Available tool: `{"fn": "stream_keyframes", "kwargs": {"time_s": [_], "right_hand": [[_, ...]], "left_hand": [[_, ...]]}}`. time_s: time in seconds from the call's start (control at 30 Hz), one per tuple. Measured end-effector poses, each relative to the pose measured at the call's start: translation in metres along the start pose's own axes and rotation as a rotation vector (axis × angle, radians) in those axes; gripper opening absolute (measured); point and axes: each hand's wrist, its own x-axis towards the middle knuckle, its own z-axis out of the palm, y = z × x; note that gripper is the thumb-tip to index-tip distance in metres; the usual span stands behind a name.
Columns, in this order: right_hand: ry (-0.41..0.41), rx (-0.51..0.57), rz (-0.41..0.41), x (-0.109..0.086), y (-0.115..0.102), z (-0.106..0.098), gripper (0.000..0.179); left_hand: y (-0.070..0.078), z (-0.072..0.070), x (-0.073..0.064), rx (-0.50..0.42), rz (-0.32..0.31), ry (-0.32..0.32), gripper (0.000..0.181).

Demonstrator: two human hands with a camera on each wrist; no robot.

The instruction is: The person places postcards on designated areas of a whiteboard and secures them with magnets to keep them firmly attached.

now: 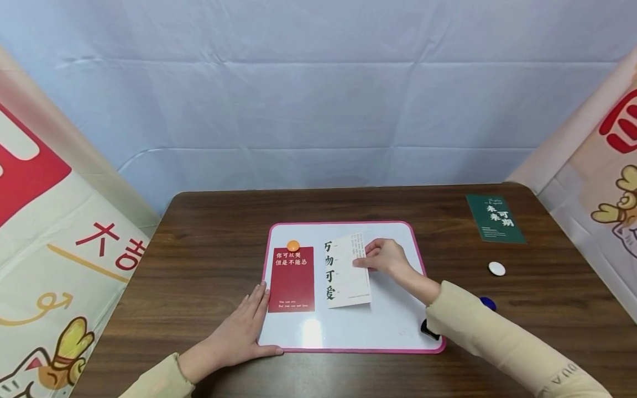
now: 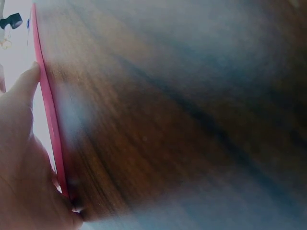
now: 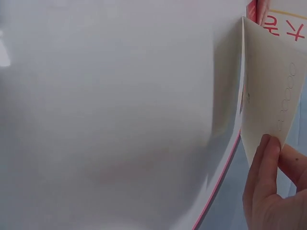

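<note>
A whiteboard (image 1: 378,327) with a pink rim lies on the wooden table. My left hand (image 1: 244,329) rests at its lower left corner, fingers along the left edge and thumb on the front rim. Between thumb and fingers, my right hand (image 1: 385,257) pinches the right edge of a white card (image 1: 348,282) with black lettering. The right wrist view shows this card (image 3: 268,81) tilted up from the board at the pinched side. To its left lies a red card (image 1: 292,282), with an orange round magnet (image 1: 293,246) over its top edge.
A black object (image 1: 429,330) sits at the board's lower right corner, partly behind the right sleeve. Further right are a blue round piece (image 1: 488,303), a white round piece (image 1: 496,268) and a green card (image 1: 496,219). A pale cloth (image 1: 318,110) hangs behind the table.
</note>
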Motion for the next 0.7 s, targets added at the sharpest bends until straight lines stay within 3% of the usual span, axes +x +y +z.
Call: {"fn": "stream_keyframes", "kwargs": {"time_s": [0.4, 0.7], "right_hand": [[0.008, -0.074, 0.012, 0.005, 0.003, 0.012, 0.031], [-0.007, -0.200, 0.020, 0.005, 0.005, 0.016, 0.030]], "left_hand": [[0.000, 0.001, -0.001, 0.000, 0.006, 0.010, 0.112], [0.001, 0.001, -0.001, 0.002, 0.004, 0.015, 0.112]]}}
